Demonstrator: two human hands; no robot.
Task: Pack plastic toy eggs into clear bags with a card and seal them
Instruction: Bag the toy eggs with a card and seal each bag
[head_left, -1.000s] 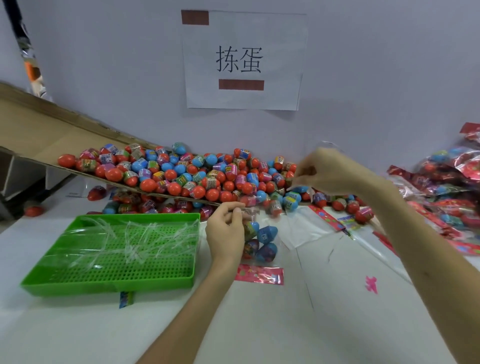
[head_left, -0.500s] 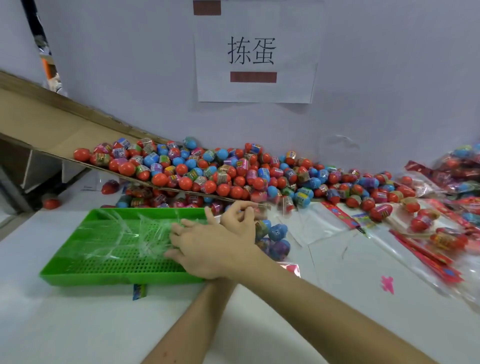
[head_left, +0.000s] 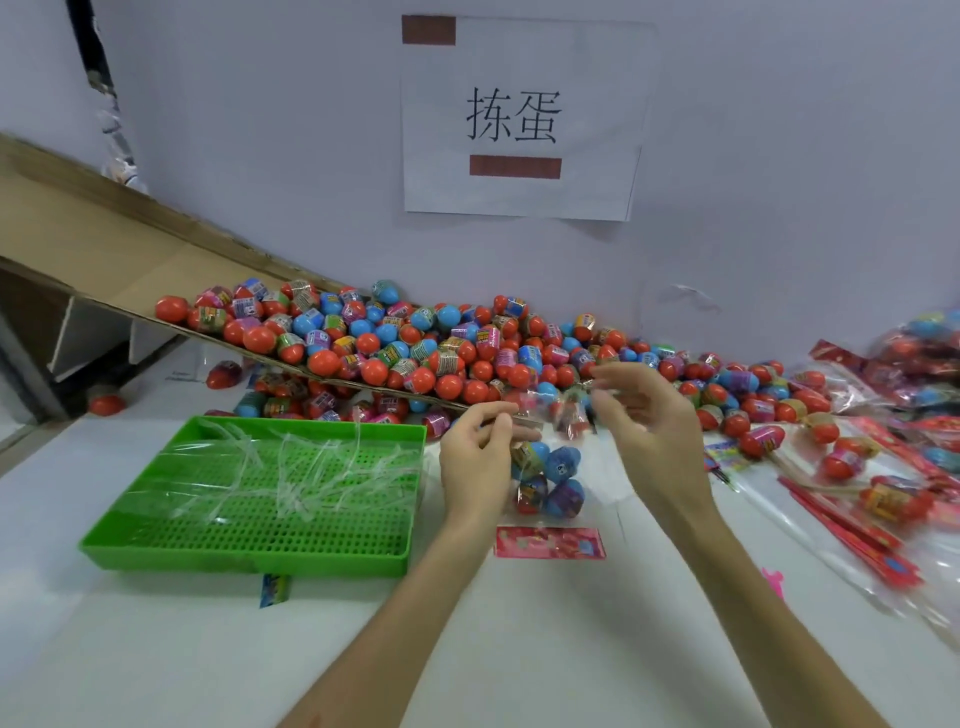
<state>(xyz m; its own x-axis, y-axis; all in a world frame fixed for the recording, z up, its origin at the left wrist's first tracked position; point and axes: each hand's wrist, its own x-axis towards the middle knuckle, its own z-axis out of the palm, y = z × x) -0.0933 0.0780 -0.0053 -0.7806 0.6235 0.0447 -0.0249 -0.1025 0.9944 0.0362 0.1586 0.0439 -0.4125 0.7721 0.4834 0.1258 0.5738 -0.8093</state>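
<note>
A clear bag (head_left: 551, 486) holding several blue and red toy eggs stands on the white table, with a red printed card (head_left: 549, 543) at its bottom. My left hand (head_left: 475, 460) pinches the bag's gathered top from the left. Just right of that top, my right hand (head_left: 647, 423) is raised with thumb and fingers curled; it seems to pinch a thin clear strip, but the spot is blurred. A big pile of loose red and blue eggs (head_left: 441, 348) lies behind the bag.
A green perforated tray (head_left: 249, 558) with several clear strips (head_left: 301, 467) sits left of the bag. A cardboard ramp (head_left: 104, 249) slopes down from the left under the eggs. Packed bags (head_left: 883, 493) lie along the right edge. A paper sign (head_left: 519, 119) hangs on the wall.
My right hand went from the egg pile across to the green tray's strips and has now come back to the bag's top. My left hand kept its hold on the bag.
</note>
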